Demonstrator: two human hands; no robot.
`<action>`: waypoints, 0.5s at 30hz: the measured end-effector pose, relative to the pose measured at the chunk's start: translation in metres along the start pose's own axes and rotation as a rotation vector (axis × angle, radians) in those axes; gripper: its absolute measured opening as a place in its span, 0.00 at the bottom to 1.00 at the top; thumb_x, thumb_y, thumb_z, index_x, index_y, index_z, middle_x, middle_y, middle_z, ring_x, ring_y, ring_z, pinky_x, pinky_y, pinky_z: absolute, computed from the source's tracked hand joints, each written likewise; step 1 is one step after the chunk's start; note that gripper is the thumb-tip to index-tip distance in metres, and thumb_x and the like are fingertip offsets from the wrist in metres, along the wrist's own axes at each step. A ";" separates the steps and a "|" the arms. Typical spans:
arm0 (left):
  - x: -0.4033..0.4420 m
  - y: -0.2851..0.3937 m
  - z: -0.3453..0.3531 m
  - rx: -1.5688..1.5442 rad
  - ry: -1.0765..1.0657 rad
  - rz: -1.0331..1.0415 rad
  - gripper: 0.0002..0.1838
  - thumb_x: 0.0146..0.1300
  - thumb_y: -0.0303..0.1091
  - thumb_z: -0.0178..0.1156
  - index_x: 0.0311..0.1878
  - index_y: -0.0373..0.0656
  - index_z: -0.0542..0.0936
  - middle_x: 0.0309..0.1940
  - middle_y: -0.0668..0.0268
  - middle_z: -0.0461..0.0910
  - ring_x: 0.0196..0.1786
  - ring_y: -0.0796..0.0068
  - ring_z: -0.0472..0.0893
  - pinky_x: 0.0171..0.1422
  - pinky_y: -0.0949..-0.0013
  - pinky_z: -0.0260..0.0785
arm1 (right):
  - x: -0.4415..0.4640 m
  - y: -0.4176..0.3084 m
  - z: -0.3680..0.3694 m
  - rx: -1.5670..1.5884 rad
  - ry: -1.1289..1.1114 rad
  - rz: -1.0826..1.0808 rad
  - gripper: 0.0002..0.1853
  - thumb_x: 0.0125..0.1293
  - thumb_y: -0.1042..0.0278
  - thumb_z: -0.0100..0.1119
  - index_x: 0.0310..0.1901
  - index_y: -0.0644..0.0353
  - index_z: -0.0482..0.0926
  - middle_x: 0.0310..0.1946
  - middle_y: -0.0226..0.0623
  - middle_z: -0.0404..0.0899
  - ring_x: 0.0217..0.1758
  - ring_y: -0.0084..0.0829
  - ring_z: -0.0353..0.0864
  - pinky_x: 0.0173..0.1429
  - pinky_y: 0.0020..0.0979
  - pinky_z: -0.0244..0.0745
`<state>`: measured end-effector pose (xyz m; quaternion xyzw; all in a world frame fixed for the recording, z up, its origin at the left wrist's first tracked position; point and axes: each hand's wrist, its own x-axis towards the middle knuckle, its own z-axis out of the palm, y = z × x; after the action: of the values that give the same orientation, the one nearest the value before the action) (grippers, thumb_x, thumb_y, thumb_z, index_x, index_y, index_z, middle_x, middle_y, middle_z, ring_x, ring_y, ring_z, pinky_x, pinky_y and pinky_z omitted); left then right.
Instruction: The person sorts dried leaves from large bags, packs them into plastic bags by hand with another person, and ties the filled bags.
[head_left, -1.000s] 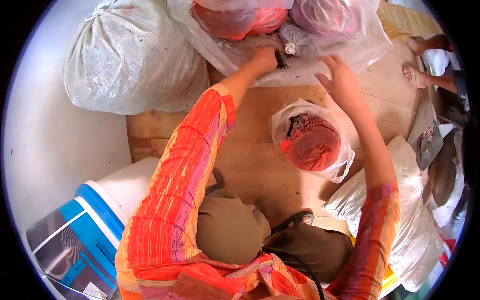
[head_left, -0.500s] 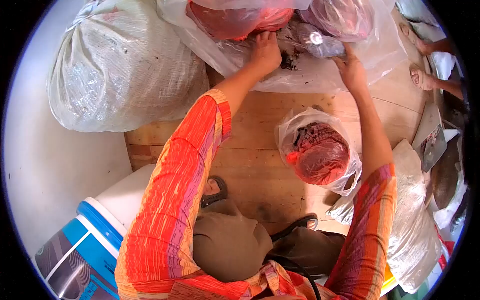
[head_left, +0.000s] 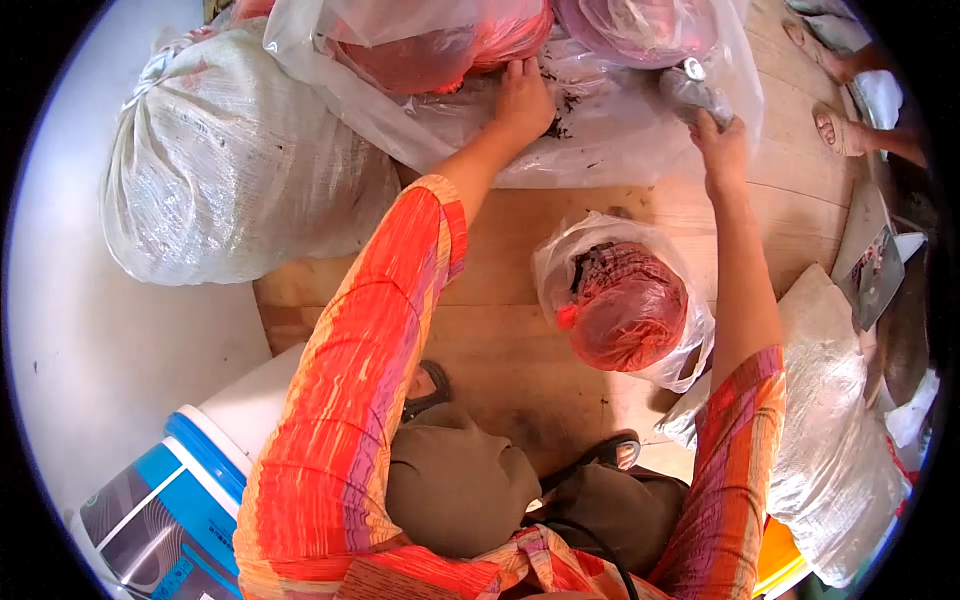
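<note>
My right hand (head_left: pixel 722 150) is closed on the lower end of a greyish see-through plastic bottle (head_left: pixel 690 98) with a white cap. It is held over a clear plastic sheet (head_left: pixel 640 150), beside a pinkish bag (head_left: pixel 640 30). My left hand (head_left: pixel 524 102) reaches to the lower edge of a red plastic bag (head_left: pixel 515 35), its fingers bent and close together. Whatever those fingertips grip is hidden. Dark crumbs (head_left: pixel 558 128) lie scattered on the sheet by this hand. Between my forearms, a filled red bag (head_left: pixel 632 305) sits inside an opened clear bag on the wooden floor.
A big tied white woven sack (head_left: pixel 240 160) stands on the left, above a blue and white paint bucket (head_left: pixel 165 510). At right are another pale sack (head_left: pixel 825 430), a grey flat panel (head_left: pixel 870 265) and another person's sandalled feet (head_left: pixel 838 130).
My right hand has swung the bottle to the right, and its cap now points upward. My left hand stays by the red bag. The whole view has shifted slightly.
</note>
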<state>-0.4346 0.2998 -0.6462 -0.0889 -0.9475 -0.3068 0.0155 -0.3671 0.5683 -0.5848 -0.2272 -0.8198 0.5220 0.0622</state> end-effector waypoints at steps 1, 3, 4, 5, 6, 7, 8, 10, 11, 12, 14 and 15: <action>0.003 -0.004 0.006 0.004 -0.004 0.007 0.37 0.56 0.43 0.58 0.62 0.28 0.58 0.62 0.45 0.58 0.65 0.47 0.58 0.69 0.54 0.49 | 0.002 0.006 0.004 -0.126 -0.041 0.009 0.23 0.60 0.66 0.60 0.50 0.74 0.65 0.44 0.48 0.74 0.42 0.33 0.78 0.47 0.31 0.76; 0.010 -0.014 0.021 0.105 0.128 0.048 0.37 0.57 0.43 0.57 0.64 0.30 0.57 0.64 0.46 0.57 0.66 0.49 0.56 0.69 0.55 0.50 | -0.006 0.022 0.011 -0.309 0.089 -0.124 0.27 0.57 0.64 0.62 0.52 0.74 0.64 0.46 0.53 0.72 0.46 0.40 0.75 0.52 0.36 0.72; 0.012 -0.011 0.022 0.102 0.129 0.053 0.37 0.57 0.43 0.57 0.64 0.30 0.57 0.64 0.46 0.57 0.66 0.49 0.56 0.69 0.55 0.50 | -0.016 0.009 0.015 -0.497 0.214 -0.265 0.32 0.54 0.63 0.65 0.54 0.75 0.64 0.49 0.58 0.71 0.50 0.47 0.73 0.56 0.40 0.68; 0.015 -0.007 0.021 0.113 0.136 0.065 0.35 0.57 0.42 0.57 0.63 0.32 0.59 0.64 0.47 0.57 0.65 0.49 0.57 0.68 0.56 0.51 | -0.033 -0.001 0.011 -0.581 0.163 -0.224 0.36 0.53 0.63 0.65 0.60 0.69 0.60 0.58 0.58 0.63 0.58 0.52 0.66 0.62 0.42 0.62; 0.014 -0.005 0.021 0.127 0.139 0.069 0.34 0.57 0.42 0.57 0.63 0.33 0.60 0.64 0.48 0.57 0.64 0.50 0.58 0.68 0.57 0.52 | -0.047 -0.017 0.008 -0.582 0.160 -0.228 0.36 0.53 0.63 0.65 0.60 0.69 0.60 0.58 0.58 0.63 0.58 0.52 0.66 0.62 0.42 0.62; 0.014 -0.005 0.023 0.126 0.137 0.062 0.34 0.57 0.42 0.57 0.63 0.33 0.60 0.64 0.48 0.57 0.64 0.50 0.58 0.68 0.57 0.52 | -0.060 -0.029 0.004 -0.740 0.115 -0.387 0.34 0.53 0.65 0.65 0.60 0.66 0.62 0.59 0.57 0.62 0.59 0.52 0.65 0.63 0.41 0.62; 0.017 -0.004 0.026 0.156 0.161 0.037 0.31 0.57 0.43 0.57 0.60 0.33 0.64 0.62 0.48 0.59 0.65 0.50 0.58 0.68 0.56 0.52 | -0.070 -0.036 0.003 -0.895 0.069 -0.546 0.33 0.53 0.66 0.64 0.60 0.63 0.63 0.60 0.55 0.61 0.59 0.53 0.65 0.63 0.40 0.61; 0.020 -0.004 0.025 0.182 0.192 0.010 0.29 0.58 0.43 0.56 0.58 0.34 0.68 0.61 0.47 0.62 0.66 0.50 0.58 0.68 0.55 0.51 | -0.079 -0.038 0.004 -0.857 -0.022 -0.614 0.30 0.52 0.69 0.63 0.58 0.59 0.66 0.57 0.52 0.65 0.59 0.50 0.65 0.63 0.40 0.61; 0.020 -0.008 0.022 0.113 0.071 0.035 0.25 0.58 0.44 0.56 0.54 0.35 0.71 0.57 0.47 0.66 0.63 0.50 0.61 0.66 0.55 0.53 | -0.082 -0.030 0.007 -0.798 -0.181 -0.718 0.29 0.52 0.69 0.63 0.57 0.59 0.68 0.56 0.49 0.67 0.58 0.48 0.66 0.62 0.40 0.62; 0.020 -0.010 0.017 0.048 -0.053 0.063 0.22 0.58 0.44 0.56 0.50 0.37 0.75 0.53 0.48 0.70 0.61 0.50 0.65 0.65 0.55 0.55 | -0.085 -0.030 0.010 -0.731 -0.338 -0.815 0.28 0.51 0.69 0.63 0.56 0.58 0.69 0.54 0.47 0.69 0.58 0.46 0.67 0.62 0.40 0.62; 0.010 -0.011 0.012 0.034 -0.083 0.135 0.20 0.58 0.43 0.56 0.48 0.38 0.76 0.49 0.49 0.72 0.58 0.49 0.67 0.63 0.55 0.57 | -0.092 -0.029 0.022 -0.718 -0.420 -0.807 0.26 0.51 0.68 0.63 0.54 0.57 0.71 0.51 0.45 0.70 0.56 0.44 0.68 0.60 0.40 0.63; 0.000 -0.010 0.008 0.016 -0.110 0.199 0.18 0.58 0.43 0.56 0.46 0.39 0.77 0.46 0.49 0.74 0.55 0.49 0.69 0.61 0.55 0.59 | -0.096 -0.031 0.028 -0.707 -0.510 -0.802 0.25 0.50 0.67 0.63 0.53 0.57 0.72 0.49 0.42 0.72 0.55 0.42 0.69 0.59 0.39 0.64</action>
<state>-0.4361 0.2968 -0.6583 -0.1988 -0.9359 -0.2908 -0.0054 -0.3010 0.4921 -0.5572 0.2262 -0.9549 0.1912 -0.0235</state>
